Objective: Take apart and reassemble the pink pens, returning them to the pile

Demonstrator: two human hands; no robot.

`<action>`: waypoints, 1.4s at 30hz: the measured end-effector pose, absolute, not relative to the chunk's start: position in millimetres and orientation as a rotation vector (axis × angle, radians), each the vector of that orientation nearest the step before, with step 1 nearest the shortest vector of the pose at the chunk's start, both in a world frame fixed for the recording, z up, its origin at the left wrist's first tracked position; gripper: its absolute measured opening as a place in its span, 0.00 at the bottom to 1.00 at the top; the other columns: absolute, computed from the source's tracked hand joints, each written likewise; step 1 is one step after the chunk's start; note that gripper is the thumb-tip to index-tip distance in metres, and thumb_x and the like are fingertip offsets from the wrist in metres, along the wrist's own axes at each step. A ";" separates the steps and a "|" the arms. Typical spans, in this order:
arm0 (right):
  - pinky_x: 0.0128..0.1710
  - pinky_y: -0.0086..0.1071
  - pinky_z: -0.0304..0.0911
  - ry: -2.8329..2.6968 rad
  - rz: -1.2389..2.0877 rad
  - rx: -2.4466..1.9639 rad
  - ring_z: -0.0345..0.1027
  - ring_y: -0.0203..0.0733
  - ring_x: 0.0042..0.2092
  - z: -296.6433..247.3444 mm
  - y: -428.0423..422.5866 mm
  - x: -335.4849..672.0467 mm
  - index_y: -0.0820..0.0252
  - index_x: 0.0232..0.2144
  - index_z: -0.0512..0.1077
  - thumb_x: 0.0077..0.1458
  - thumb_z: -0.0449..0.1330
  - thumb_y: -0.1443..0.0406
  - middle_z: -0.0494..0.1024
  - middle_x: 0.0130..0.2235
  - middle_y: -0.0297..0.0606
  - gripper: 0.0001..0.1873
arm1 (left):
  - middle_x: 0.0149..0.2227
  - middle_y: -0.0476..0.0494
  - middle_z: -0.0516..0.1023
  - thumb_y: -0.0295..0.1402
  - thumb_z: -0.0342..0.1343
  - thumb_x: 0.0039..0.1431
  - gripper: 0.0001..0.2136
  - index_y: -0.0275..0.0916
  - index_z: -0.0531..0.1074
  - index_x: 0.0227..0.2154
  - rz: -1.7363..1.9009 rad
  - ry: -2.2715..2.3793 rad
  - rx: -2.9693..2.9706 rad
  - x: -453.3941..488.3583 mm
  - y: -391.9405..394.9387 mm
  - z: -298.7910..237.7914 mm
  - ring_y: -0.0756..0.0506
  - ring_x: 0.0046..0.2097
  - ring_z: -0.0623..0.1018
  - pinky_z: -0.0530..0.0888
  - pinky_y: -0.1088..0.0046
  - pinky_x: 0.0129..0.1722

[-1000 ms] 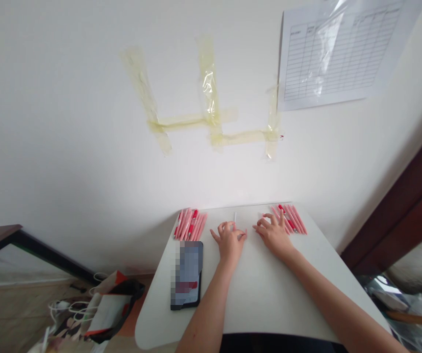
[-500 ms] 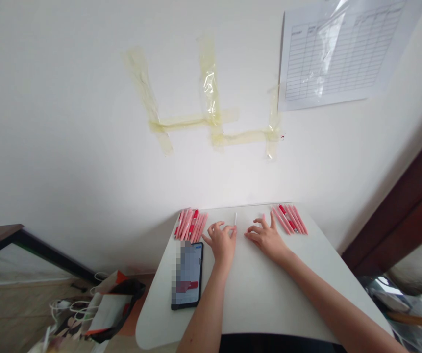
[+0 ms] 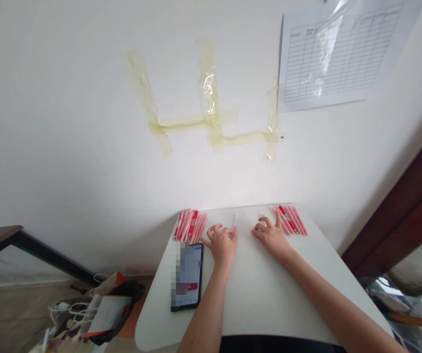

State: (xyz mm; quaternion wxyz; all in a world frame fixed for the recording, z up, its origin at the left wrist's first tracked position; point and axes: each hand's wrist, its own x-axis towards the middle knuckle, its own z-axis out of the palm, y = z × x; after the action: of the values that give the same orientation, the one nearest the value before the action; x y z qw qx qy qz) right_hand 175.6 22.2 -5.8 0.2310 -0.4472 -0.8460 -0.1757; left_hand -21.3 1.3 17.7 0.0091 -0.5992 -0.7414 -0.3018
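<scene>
Both my hands rest on a small white table point(image 3: 262, 299) near its far edge. My left hand point(image 3: 222, 243) lies with fingers curled and slightly apart, fingertips near a thin white stick point(image 3: 235, 218) that lies on the table; nothing shows in its grasp. Fingers spread, my right hand point(image 3: 271, 235) reaches toward a row of pink and red pens point(image 3: 289, 219) at the far right and touches their near ends. Another bundle of pink and red pens point(image 3: 190, 225) lies at the far left, beside my left hand.
A phone point(image 3: 186, 276) lies screen up on the table's left side. The table stands against a white wall with yellowed tape strips point(image 3: 211, 98) and a printed grid sheet point(image 3: 337, 54). Bags and cables point(image 3: 100, 306) sit on the floor at the left; a dark wooden frame point(image 3: 402, 211) stands right.
My left hand shifted a little left, toward the left pen bundle. My right hand drew back from the right pens toward the middle, then moved right again to their near ends.
</scene>
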 end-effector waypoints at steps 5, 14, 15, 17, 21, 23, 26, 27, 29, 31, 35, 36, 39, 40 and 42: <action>0.67 0.68 0.20 -2.330 -0.500 -1.224 0.62 0.49 0.57 -6.4 23.0 176.3 0.47 0.42 0.78 0.61 0.60 0.71 0.80 0.40 0.32 0.13 | 0.54 0.40 0.75 0.45 0.54 0.62 0.14 0.45 0.82 0.30 -0.940 -2.328 -1.887 -20.3 0.8 17.5 0.36 0.60 0.65 0.53 0.36 0.63; 0.67 0.69 0.20 -2.327 -0.499 -1.224 0.62 0.48 0.57 -6.4 22.5 176.8 0.47 0.43 0.77 0.63 0.60 0.69 0.80 0.40 0.32 0.12 | 0.54 0.42 0.75 0.44 0.57 0.61 0.12 0.45 0.81 0.29 -0.939 -2.302 -1.892 -19.8 1.8 14.0 0.36 0.61 0.65 0.50 0.32 0.63; 0.67 0.69 0.20 -2.323 -0.502 -1.224 0.62 0.48 0.57 -6.5 22.5 176.6 0.47 0.43 0.78 0.62 0.60 0.69 0.79 0.40 0.32 0.12 | 0.54 0.42 0.75 0.44 0.57 0.60 0.12 0.45 0.81 0.28 -0.936 -2.304 -1.895 -19.5 1.7 14.0 0.36 0.61 0.65 0.50 0.32 0.63; 0.67 0.68 0.22 -2.304 -0.510 -1.223 0.62 0.48 0.56 -6.2 22.3 176.2 0.46 0.43 0.78 0.62 0.61 0.69 0.79 0.40 0.32 0.12 | 0.54 0.41 0.75 0.43 0.57 0.60 0.12 0.44 0.81 0.28 -0.931 -2.309 -1.900 -18.9 1.5 14.2 0.36 0.61 0.65 0.49 0.32 0.64; 0.68 0.67 0.26 -2.225 -0.521 -1.225 0.63 0.48 0.55 -3.1 21.9 177.6 0.45 0.44 0.78 0.63 0.61 0.67 0.79 0.42 0.33 0.11 | 0.54 0.40 0.75 0.44 0.55 0.62 0.14 0.44 0.81 0.27 -0.932 -2.309 -1.899 -17.8 1.6 14.8 0.35 0.61 0.65 0.49 0.31 0.64; 0.68 0.67 0.27 -2.181 -0.525 -1.226 0.64 0.48 0.54 -0.3 21.7 180.5 0.45 0.45 0.78 0.63 0.60 0.67 0.79 0.42 0.33 0.12 | 0.54 0.40 0.75 0.45 0.55 0.62 0.15 0.44 0.81 0.28 -0.944 -2.310 -1.888 -18.2 1.8 15.5 0.35 0.61 0.65 0.50 0.32 0.63; 0.68 0.66 0.29 -2.118 -0.532 -1.237 0.65 0.47 0.53 4.0 21.4 187.1 0.45 0.46 0.78 0.65 0.58 0.67 0.80 0.43 0.33 0.12 | 0.56 0.40 0.74 0.43 0.57 0.61 0.13 0.44 0.82 0.30 -0.970 -2.332 -1.860 -20.2 1.8 17.5 0.34 0.61 0.66 0.52 0.33 0.63; 0.68 0.66 0.30 -2.097 -0.532 -1.246 0.65 0.47 0.53 5.2 21.3 189.3 0.46 0.46 0.78 0.65 0.58 0.67 0.80 0.43 0.34 0.12 | 0.56 0.40 0.73 0.42 0.57 0.61 0.11 0.44 0.82 0.30 -0.977 -2.342 -1.854 -21.1 1.7 18.2 0.34 0.61 0.66 0.53 0.34 0.63; 0.68 0.66 0.31 -2.068 -0.523 -1.264 0.66 0.47 0.53 6.8 21.0 193.0 0.47 0.47 0.78 0.66 0.57 0.66 0.80 0.43 0.35 0.12 | 0.57 0.40 0.73 0.40 0.58 0.60 0.09 0.45 0.82 0.31 -0.990 -2.351 -1.859 -22.4 1.4 19.2 0.35 0.61 0.66 0.53 0.34 0.63; 0.68 0.66 0.32 -2.046 -0.511 -1.280 0.66 0.48 0.53 7.5 20.7 195.1 0.48 0.48 0.77 0.66 0.56 0.66 0.80 0.44 0.36 0.13 | 0.57 0.41 0.72 0.39 0.59 0.59 0.07 0.45 0.82 0.32 -1.003 -2.349 -1.885 -22.9 1.1 19.3 0.35 0.61 0.65 0.52 0.34 0.64; 0.68 0.65 0.34 -2.037 -0.484 -1.297 0.65 0.49 0.55 8.0 19.7 194.3 0.49 0.49 0.77 0.66 0.56 0.65 0.80 0.47 0.36 0.13 | 0.57 0.43 0.71 0.37 0.61 0.58 0.05 0.48 0.82 0.34 -1.036 -2.317 -1.961 -22.0 0.9 16.3 0.36 0.62 0.65 0.49 0.33 0.66; 0.68 0.65 0.35 -2.043 -0.481 -1.297 0.65 0.49 0.56 8.2 19.3 193.4 0.48 0.50 0.76 0.66 0.57 0.65 0.80 0.48 0.36 0.13 | 0.57 0.43 0.71 0.37 0.62 0.58 0.04 0.49 0.82 0.33 -1.045 -2.300 -1.977 -21.6 0.9 15.2 0.36 0.63 0.64 0.48 0.33 0.66; 0.68 0.64 0.38 -2.079 -0.487 -1.281 0.63 0.50 0.58 8.7 18.5 190.4 0.45 0.52 0.76 0.66 0.57 0.65 0.79 0.52 0.36 0.15 | 0.57 0.45 0.71 0.37 0.63 0.57 0.03 0.50 0.81 0.33 -1.052 -2.247 -2.027 -20.6 0.8 12.8 0.37 0.63 0.64 0.46 0.33 0.67; 0.68 0.63 0.39 -2.095 -0.490 -1.267 0.63 0.50 0.58 8.4 18.6 189.5 0.44 0.52 0.76 0.66 0.58 0.64 0.78 0.53 0.35 0.15 | 0.57 0.46 0.71 0.36 0.63 0.57 0.03 0.51 0.81 0.33 -1.048 -2.233 -2.046 -20.3 0.7 12.5 0.37 0.63 0.64 0.46 0.33 0.67; 0.68 0.63 0.37 -2.123 -0.490 -1.230 0.63 0.50 0.58 7.1 19.3 188.2 0.43 0.52 0.76 0.65 0.59 0.63 0.79 0.53 0.34 0.15 | 0.58 0.46 0.71 0.37 0.64 0.57 0.03 0.51 0.82 0.33 -1.033 -2.211 -2.086 -19.7 0.3 13.0 0.37 0.64 0.64 0.45 0.34 0.68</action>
State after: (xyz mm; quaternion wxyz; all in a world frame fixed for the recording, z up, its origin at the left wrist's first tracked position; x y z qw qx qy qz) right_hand 188.2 19.3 7.1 0.3141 -0.4667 -0.8056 -0.1860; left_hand -19.7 0.3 13.0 -0.0344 -0.6493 -0.6883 -0.3216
